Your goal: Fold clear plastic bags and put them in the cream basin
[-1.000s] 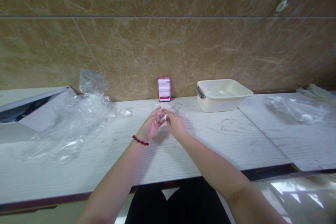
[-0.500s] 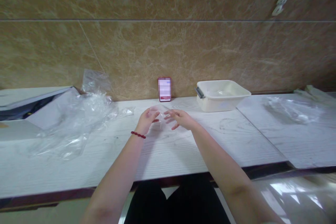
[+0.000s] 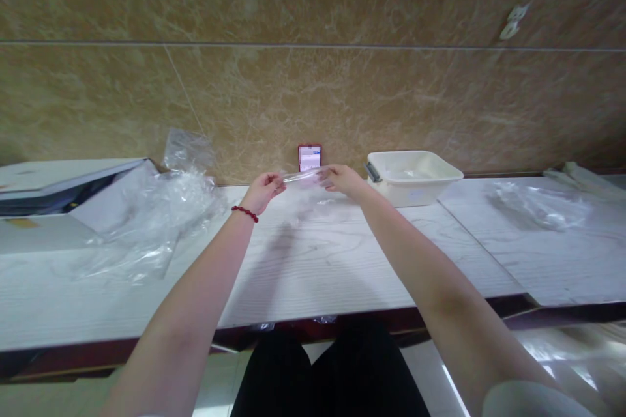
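Between my two hands a clear plastic bag (image 3: 304,177) is stretched, its upper edge pulled taut and its body hanging over the white tabletop (image 3: 313,267). My left hand (image 3: 264,191), with a red beaded bracelet at the wrist, pinches one end of that edge. At the other end my right hand (image 3: 340,179) grips it with bent fingers. The bag is see-through and blurred, so its lower outline is hard to make out. Behind it a phone (image 3: 310,157) leans upright against the wall, its lower part covered by the bag.
A white plastic bin (image 3: 415,192) with a grey latch stands right of my hands. Clear plastic bags (image 3: 180,202) are heaped at left beside an open white box (image 3: 44,234) with dark contents. More clear plastic (image 3: 542,205) lies far right. A marbled wall (image 3: 274,98) closes off the back.
My hands have risen, moved away from me and spread apart, drawing the bag's edge tight. Before, they were lower and closer together, with looser fingers on the bag.
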Motion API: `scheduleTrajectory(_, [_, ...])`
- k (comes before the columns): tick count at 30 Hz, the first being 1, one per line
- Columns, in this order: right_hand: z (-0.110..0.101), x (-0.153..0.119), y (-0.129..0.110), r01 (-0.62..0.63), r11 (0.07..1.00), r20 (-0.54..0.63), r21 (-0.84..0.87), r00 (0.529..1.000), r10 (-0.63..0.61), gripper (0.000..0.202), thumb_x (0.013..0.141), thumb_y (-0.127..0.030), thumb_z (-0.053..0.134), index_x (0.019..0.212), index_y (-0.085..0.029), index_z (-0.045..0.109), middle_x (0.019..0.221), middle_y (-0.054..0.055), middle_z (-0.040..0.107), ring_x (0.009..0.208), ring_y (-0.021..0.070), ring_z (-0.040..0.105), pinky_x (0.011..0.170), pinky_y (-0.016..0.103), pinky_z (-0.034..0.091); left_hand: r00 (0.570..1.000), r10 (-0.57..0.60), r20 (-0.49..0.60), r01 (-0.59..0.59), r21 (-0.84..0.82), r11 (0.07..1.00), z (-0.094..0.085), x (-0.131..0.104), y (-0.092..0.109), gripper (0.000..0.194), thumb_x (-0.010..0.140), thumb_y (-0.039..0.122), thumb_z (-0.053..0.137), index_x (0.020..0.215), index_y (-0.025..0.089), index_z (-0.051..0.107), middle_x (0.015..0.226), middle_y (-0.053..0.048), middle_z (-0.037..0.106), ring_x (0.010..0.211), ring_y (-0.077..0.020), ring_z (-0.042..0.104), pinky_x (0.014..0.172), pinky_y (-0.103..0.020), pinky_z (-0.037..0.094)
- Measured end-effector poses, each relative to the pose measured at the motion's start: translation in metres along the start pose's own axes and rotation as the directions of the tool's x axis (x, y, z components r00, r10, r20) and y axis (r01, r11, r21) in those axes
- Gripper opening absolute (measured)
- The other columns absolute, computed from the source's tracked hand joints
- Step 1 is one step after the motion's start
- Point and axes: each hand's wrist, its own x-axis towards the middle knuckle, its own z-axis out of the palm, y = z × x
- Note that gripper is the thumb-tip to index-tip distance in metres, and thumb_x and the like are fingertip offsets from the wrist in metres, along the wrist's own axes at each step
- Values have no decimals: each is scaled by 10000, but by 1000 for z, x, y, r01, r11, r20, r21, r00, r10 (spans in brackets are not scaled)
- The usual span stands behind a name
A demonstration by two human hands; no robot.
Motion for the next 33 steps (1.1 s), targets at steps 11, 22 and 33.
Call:
scheduleTrajectory(11, [-1, 19, -19, 98, 993, -214, -61, 971, -109, 209, 715, -229, 518, 916, -205, 570, 913, 32, 571, 737, 115, 555, 532, 219, 500, 962, 246, 116, -269, 278, 922, 10, 16, 35, 118, 708, 252, 543, 751, 163, 480, 722, 31, 506, 686, -72, 513, 723, -303, 471])
scheduleTrajectory(22, [5, 30, -3, -86, 993, -255, 81, 961, 104, 204, 702, -42, 455, 855, -129, 558, 809, 50, 561, 637, 91, 542, 546, 240, 507, 983, 80, 165, -108, 167, 980, 5, 9, 45, 218, 727, 332, 523, 837, 226, 367, 789, 28, 529, 767, -129, 573, 665, -338, 471])
scheduleTrajectory(33, [34, 23, -12, -318, 904, -78, 285, 933, 352, 344, 728, -437, 499, 1004, -237, 458, 878, 55, 496, 634, 84, 476, 538, 221, 461, 968, 12, 249, -40, 106, 994, 13, 0, 55, 295, 707, 391, 548, 855, 241, 342, 805, 14, 584, 739, -155, 609, 666, -346, 464])
